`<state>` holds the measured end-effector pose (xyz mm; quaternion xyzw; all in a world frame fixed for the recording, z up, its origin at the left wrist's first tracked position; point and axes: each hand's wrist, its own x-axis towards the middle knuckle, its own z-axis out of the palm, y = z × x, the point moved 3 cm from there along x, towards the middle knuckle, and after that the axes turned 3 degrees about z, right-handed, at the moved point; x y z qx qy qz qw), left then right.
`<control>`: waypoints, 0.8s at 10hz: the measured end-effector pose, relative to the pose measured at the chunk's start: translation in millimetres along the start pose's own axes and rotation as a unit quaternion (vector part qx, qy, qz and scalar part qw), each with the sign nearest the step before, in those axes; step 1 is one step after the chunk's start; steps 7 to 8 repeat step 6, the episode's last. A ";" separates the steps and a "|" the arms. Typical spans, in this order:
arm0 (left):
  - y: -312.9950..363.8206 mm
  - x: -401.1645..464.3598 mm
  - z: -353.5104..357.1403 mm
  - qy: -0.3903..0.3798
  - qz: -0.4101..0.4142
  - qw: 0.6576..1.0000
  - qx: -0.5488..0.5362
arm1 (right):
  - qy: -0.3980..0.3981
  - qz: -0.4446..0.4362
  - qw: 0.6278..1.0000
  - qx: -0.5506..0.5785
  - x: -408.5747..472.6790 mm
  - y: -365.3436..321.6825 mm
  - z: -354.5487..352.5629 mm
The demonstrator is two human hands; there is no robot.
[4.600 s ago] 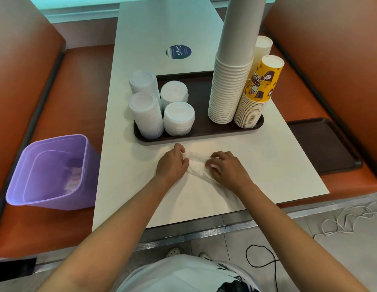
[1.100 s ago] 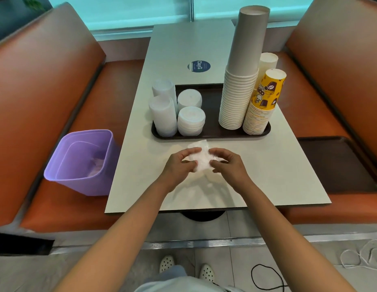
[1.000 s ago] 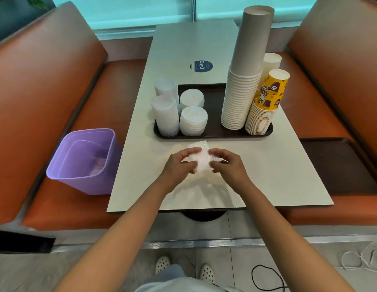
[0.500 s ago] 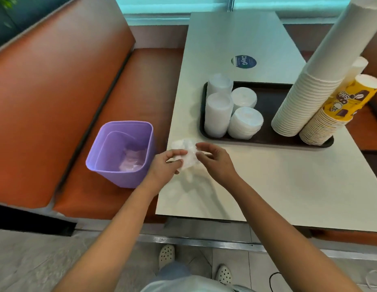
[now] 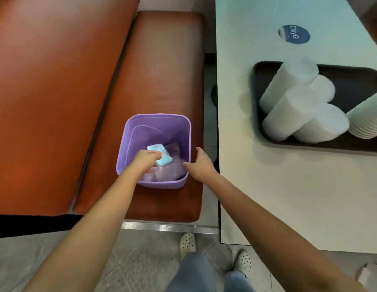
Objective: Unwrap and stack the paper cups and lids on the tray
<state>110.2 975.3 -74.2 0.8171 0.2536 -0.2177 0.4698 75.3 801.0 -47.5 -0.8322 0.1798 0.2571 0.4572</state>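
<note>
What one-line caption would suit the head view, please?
Left hand holds crumpled plastic wrap over the purple bin; right hand open at its rim.

The left hand (image 5: pixel 145 160) reached over the purple bin (image 5: pixel 128 142) on the orange bench seat (image 5: pixel 162 66), its fingers closed round a crumpled clear plastic wrapper (image 5: pixel 161 154) held just inside the rim, above more wrapping that lay at the bottom. The right hand (image 5: pixel 199 163) hung beside the bin's near right corner with loose fingers and nothing in them. On the white table (image 5: pixel 288 197) stood a dark tray (image 5: pixel 256 69) with four stacks of white lids (image 5: pixel 293 108) and, at the frame's edge, a stack of white paper cups (image 5: pixel 366 121).
</note>
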 end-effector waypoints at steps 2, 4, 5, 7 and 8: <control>-16.0 51.8 27.0 -0.119 -0.068 0.989 0.060 | -0.018 0.085 0.996 -0.010 33.8 14.6 34.6; -27.5 67.9 29.5 -0.177 -0.109 0.907 0.366 | -0.017 0.094 0.995 -0.015 45.5 18.1 39.4; -23.1 70.7 32.9 -0.185 -0.067 0.884 0.424 | -0.030 0.088 0.995 -0.030 42.2 17.0 40.2; -20.1 80.5 38.7 -0.161 -0.037 0.891 0.423 | -0.004 0.074 0.997 -0.027 38.2 14.2 34.5; -20.1 80.5 38.7 -0.161 -0.037 0.891 0.423 | -0.004 0.074 0.997 -0.027 38.2 14.2 34.5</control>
